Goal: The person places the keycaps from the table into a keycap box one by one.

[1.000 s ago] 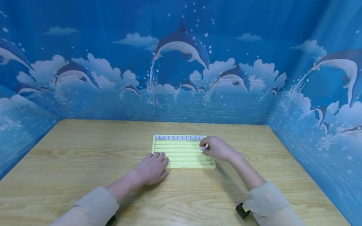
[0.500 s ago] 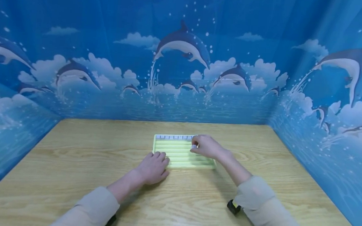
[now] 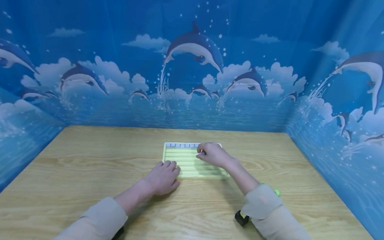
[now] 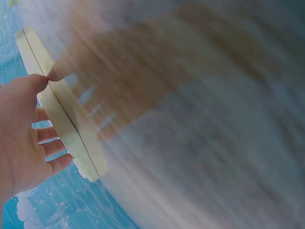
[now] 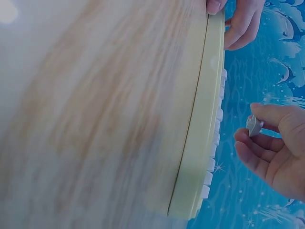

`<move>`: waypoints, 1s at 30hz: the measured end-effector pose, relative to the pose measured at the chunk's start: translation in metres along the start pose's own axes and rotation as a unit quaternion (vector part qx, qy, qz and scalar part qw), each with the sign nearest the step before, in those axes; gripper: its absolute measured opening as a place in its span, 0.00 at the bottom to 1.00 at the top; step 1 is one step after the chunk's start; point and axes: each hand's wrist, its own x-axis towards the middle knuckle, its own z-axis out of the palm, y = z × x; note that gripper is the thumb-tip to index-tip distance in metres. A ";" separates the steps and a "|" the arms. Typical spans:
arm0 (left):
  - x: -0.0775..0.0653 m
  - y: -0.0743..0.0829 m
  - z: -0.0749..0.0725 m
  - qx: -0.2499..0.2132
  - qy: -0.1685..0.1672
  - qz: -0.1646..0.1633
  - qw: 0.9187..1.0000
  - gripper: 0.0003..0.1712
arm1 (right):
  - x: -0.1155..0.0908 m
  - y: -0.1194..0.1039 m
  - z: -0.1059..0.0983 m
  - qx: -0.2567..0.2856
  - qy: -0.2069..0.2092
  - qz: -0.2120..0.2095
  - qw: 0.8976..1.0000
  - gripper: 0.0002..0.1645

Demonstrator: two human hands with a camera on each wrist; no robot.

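Note:
A pale yellow-green ridged tray [image 3: 189,164] lies on the table, with a row of small white keycap-like pieces [image 3: 180,145] along its back groove. My left hand [image 3: 162,178] holds the tray's front left corner. In the left wrist view, the thumb is against its front side and the fingers lie across the edge. Over the right part of the tray, my right hand [image 3: 213,154] pinches one small white keycap-like piece [image 5: 254,125] between thumb and fingers. The hand hides the right end of the back row in the head view.
The wooden table [image 3: 103,151] extends around the tray. Blue dolphin-printed curtains [image 3: 129,108] enclose its back and sides. A black device [image 3: 242,218] is under the right sleeve, and a small green item [image 3: 276,192] shows behind that sleeve.
My right hand has moved left along the back of the tray, still pinching the small piece. A green item has come into sight behind the right sleeve. The left hand stays put.

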 end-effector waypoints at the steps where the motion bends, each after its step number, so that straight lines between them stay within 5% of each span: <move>1: 0.000 0.000 0.000 0.002 -0.001 -0.001 1.000 0.27 | 0.001 0.000 0.000 0.001 0.000 -0.004 1.000 0.04; 11: 0.001 0.000 0.001 0.001 -0.009 -0.003 1.000 0.29 | 0.011 -0.005 0.002 0.011 -0.012 -0.025 1.000 0.03; 22: 0.000 0.000 0.001 -0.002 -0.016 -0.003 1.000 0.29 | 0.023 -0.015 0.007 0.048 0.003 0.009 0.999 0.18; 30: 0.001 -0.001 0.001 -0.005 -0.007 -0.003 1.000 0.28 | 0.035 -0.020 0.009 0.059 -0.009 0.030 0.998 0.15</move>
